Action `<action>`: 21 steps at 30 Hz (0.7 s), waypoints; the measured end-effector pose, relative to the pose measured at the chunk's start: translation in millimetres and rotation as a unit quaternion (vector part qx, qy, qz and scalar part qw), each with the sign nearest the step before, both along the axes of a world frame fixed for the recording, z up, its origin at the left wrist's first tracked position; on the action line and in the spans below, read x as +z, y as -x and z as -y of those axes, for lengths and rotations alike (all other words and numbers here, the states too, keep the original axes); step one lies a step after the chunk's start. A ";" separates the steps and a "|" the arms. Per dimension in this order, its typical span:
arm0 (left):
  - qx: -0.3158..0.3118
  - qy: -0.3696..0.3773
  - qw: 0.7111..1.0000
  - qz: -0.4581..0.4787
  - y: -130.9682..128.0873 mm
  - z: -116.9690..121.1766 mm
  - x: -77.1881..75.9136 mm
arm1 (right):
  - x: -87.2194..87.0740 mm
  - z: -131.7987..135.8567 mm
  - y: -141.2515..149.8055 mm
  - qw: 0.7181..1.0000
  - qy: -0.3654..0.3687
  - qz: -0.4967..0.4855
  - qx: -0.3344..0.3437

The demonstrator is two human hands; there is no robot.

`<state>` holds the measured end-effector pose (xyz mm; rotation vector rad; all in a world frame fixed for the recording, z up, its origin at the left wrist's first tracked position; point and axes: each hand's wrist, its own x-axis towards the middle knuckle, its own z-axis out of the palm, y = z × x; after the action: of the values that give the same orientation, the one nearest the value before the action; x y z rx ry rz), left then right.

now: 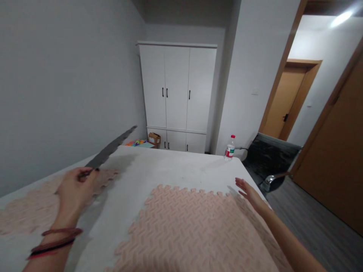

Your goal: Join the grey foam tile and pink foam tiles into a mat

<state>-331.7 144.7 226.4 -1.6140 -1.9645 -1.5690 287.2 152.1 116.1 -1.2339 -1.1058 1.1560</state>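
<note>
Left fingers [91, 180] pinch edge of mat [109, 150].

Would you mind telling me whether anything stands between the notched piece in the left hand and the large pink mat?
Nothing visible does; white tabletop shows between the notched piece in the left hand and the pink mat. The bottle stands beyond the mat.

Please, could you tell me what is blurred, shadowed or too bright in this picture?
Head view: left hand and its grey piece look slightly blurred; soft shadows on the table; glare at the top-right light; door frame leaning.
</note>
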 end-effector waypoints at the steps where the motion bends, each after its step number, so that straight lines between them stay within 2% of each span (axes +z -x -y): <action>1: -0.018 -0.016 1.000 0.004 -27.9 -9.9 3.6 | 1.4 -2.2 -8.4 1.000 0.006 -0.021 -0.010; 3: -0.099 -0.019 0.995 -0.009 -88.4 -32.0 2.4 | 7.2 -4.7 -23.5 0.998 0.019 -0.063 -0.023; 5: -0.205 -0.003 0.978 -0.038 -152.1 -53.2 -7.1 | 15.7 -5.5 -36.8 0.993 0.032 -0.111 -0.021; 8: -0.340 0.038 0.935 -0.091 -242.4 -76.1 -29.8 | 26.2 -6.6 -56.8 0.983 0.029 -0.182 -0.009; 11: -0.411 0.091 0.897 -0.139 -310.1 -86.3 -57.3 | 23.0 -12.3 -79.7 0.982 0.014 -0.185 -0.047; 13: -0.430 0.129 0.877 -0.170 -338.3 -88.0 -75.8 | 11.7 -18.1 -95.2 0.986 0.041 -0.110 -0.120; 16: -0.437 0.181 0.854 -0.215 -360.0 -87.6 -99.1 | -11.9 -26.0 -113.2 0.973 0.091 0.018 -0.210; 21: -0.417 0.222 0.838 -0.272 -371.3 -90.6 -118.4 | -40.5 -35.9 -124.9 0.955 0.076 0.152 -0.244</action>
<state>39.5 235.3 107.9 -2.9609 -1.4050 -0.5985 412.0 188.1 75.6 -1.7319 -0.8645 0.6949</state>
